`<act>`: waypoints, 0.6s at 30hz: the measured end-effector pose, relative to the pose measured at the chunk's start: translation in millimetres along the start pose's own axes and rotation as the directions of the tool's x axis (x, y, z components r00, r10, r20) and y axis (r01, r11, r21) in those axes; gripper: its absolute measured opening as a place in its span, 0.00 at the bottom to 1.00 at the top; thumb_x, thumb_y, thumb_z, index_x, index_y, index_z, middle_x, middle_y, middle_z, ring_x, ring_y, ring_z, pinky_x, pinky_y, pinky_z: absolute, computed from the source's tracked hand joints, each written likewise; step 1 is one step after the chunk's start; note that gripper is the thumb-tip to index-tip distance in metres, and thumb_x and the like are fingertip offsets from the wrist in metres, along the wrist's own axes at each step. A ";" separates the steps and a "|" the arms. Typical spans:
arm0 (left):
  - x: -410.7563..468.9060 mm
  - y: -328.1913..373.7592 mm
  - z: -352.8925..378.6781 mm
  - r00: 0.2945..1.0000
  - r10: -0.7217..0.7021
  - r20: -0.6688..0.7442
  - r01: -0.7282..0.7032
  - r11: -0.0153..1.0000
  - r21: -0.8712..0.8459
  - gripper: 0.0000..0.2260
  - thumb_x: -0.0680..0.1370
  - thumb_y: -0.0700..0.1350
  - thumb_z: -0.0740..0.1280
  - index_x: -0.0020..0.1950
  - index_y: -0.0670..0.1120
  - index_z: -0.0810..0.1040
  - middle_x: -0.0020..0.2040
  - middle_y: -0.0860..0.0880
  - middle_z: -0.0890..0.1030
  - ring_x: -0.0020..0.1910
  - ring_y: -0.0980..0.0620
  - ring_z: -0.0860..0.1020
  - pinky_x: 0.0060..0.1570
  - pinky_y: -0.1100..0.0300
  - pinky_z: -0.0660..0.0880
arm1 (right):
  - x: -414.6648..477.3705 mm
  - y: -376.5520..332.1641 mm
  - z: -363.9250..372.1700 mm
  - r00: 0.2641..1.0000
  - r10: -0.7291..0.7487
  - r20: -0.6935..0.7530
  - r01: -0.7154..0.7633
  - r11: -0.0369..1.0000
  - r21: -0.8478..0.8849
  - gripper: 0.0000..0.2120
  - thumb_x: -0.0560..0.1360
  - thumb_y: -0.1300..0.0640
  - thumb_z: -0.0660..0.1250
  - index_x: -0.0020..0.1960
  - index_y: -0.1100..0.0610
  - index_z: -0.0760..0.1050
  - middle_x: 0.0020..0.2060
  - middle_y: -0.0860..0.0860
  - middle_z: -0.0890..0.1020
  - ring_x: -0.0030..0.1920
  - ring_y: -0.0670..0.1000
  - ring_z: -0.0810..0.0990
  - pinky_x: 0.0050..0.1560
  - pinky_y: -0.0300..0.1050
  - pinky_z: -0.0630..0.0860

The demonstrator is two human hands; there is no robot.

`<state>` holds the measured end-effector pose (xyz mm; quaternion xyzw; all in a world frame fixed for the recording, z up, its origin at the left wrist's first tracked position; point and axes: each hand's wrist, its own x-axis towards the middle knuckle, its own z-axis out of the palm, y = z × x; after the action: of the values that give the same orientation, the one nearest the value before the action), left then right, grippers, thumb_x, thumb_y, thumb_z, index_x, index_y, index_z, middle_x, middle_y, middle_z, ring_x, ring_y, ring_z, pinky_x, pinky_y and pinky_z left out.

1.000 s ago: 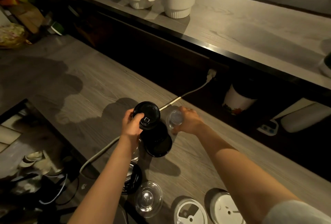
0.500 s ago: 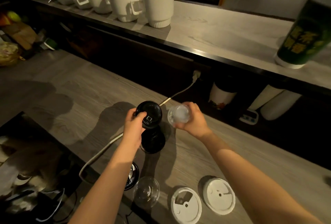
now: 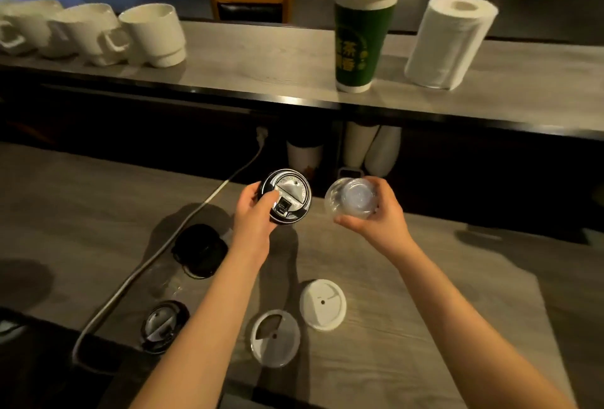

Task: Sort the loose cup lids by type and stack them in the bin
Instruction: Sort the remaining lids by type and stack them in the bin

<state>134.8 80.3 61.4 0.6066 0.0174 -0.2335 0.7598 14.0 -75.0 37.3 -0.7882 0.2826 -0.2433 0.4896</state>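
My left hand holds a black sip lid up above the counter, its top facing me. My right hand grips a clear plastic lid beside it at the same height. On the counter below lie a black lid, a second black lid near the front edge, a faint clear lid between them, and two white lids. No bin is in view.
A white power cable runs across the wooden counter to the left of the lids. On the raised shelf stand white mugs, a stack of green paper cups and a paper towel roll. Cup stacks sit under the shelf.
Both hands have risen from the counter, the right one lifting the clear lid. The view has tilted up and right, bringing the green cups and the towel roll into sight.
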 end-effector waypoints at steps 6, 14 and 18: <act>-57.5 -27.1 86.8 0.989 0.012 0.149 -0.016 1.000 0.026 0.08 0.77 0.35 0.63 0.52 0.47 0.74 0.50 0.47 0.80 0.48 0.50 0.79 0.43 0.54 0.78 | -41.3 22.1 -107.9 0.993 0.029 -0.114 -0.035 0.998 -0.044 0.38 0.59 0.57 0.82 0.63 0.57 0.67 0.58 0.51 0.74 0.58 0.50 0.74 0.62 0.49 0.72; -141.9 -79.4 213.5 0.953 -0.032 0.302 0.007 0.996 0.085 0.10 0.77 0.36 0.63 0.56 0.47 0.75 0.53 0.47 0.79 0.52 0.50 0.78 0.44 0.55 0.77 | -104.8 62.8 -266.4 0.968 0.114 -0.223 -0.112 0.993 0.023 0.33 0.63 0.54 0.79 0.61 0.47 0.64 0.55 0.44 0.73 0.56 0.45 0.75 0.54 0.40 0.74; -179.3 -111.4 271.0 0.925 -0.057 0.375 0.004 0.990 0.139 0.10 0.77 0.37 0.63 0.54 0.50 0.75 0.55 0.48 0.78 0.55 0.49 0.77 0.47 0.54 0.76 | -131.8 84.8 -331.3 0.933 0.125 -0.339 -0.119 0.992 0.039 0.32 0.65 0.54 0.78 0.62 0.48 0.64 0.55 0.44 0.73 0.55 0.44 0.75 0.53 0.37 0.72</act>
<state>-136.2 -129.2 86.6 0.6000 -0.1360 -0.3585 0.7021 -317.5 -225.6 79.4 -0.7109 0.4091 -0.3475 0.4545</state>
